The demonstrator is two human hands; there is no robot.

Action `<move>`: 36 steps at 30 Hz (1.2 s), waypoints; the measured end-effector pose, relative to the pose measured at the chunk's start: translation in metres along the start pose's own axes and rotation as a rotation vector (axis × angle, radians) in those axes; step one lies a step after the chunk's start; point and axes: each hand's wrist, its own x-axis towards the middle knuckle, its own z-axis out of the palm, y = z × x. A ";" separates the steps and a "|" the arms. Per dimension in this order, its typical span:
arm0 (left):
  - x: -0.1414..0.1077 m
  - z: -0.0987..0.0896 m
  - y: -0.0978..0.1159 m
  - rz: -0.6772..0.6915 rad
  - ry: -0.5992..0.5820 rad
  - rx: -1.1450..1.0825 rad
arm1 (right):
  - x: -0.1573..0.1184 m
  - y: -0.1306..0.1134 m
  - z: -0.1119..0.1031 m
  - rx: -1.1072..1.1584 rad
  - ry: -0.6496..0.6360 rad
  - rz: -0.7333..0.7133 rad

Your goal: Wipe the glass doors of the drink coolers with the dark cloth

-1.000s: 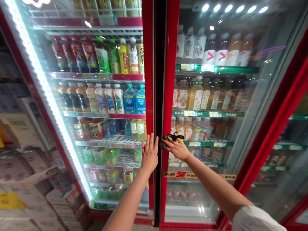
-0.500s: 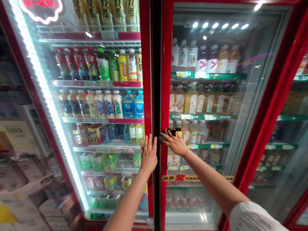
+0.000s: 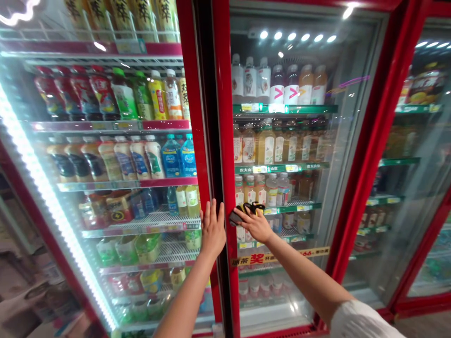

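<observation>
My left hand (image 3: 213, 231) lies with its fingers stretched upward on the red edge of the left fridge door (image 3: 192, 94), beside the dark gap between the two coolers. To its right, my right hand (image 3: 256, 225) rests over a black, grey and yellow cloth-like item (image 3: 251, 207) against the red frame (image 3: 225, 141) of the right door. The fingers of my right hand are extended to the left across that item. Whether they grip it or only press on it is hard to tell.
Bottled drinks (image 3: 172, 157) fill shelves behind the left glass. More bottles (image 3: 267, 143) stand behind the right glass, above a yellow banner (image 3: 282, 257). A bright light strip (image 3: 45, 204) runs down the left side. Another cooler (image 3: 419, 141) is at the far right.
The view has shifted to the right, so the coolers appear farther left. Both hands remain near the door edges, with the dark item still under my right hand.
</observation>
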 end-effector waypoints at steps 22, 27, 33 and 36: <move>0.009 0.044 0.069 0.171 -0.040 -0.081 | -0.059 0.050 0.015 -0.030 0.094 0.781; 0.013 0.059 0.088 0.155 -0.042 -0.052 | -0.069 0.055 0.025 0.006 0.047 0.614; 0.023 0.072 0.123 0.162 -0.076 -0.068 | -0.085 0.112 0.022 0.003 0.269 0.797; 0.017 0.079 0.136 0.163 -0.089 -0.073 | -0.118 0.104 0.042 0.027 0.283 0.869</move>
